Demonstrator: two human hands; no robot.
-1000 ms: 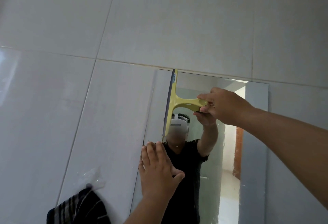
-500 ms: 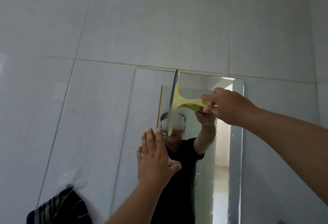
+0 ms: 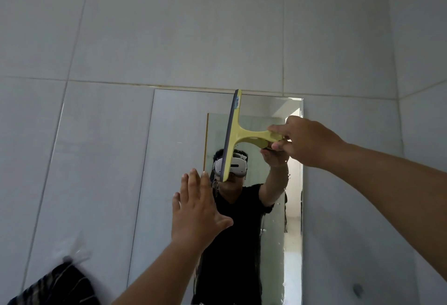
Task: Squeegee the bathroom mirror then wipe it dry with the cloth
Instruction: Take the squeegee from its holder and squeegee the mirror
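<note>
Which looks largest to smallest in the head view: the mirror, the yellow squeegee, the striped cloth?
1. Mirror, clearly largest.
2. Yellow squeegee and striped cloth: unsure, since the frame edge cuts off the cloth.

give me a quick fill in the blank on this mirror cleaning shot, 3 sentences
1. The squeegee has a ____ handle and frame.
2. The ____ hand has its grip on the squeegee handle, blade standing near upright on the mirror.
3. The left hand is flat and open, holding ____.

Missing words: yellow; right; nothing
</note>
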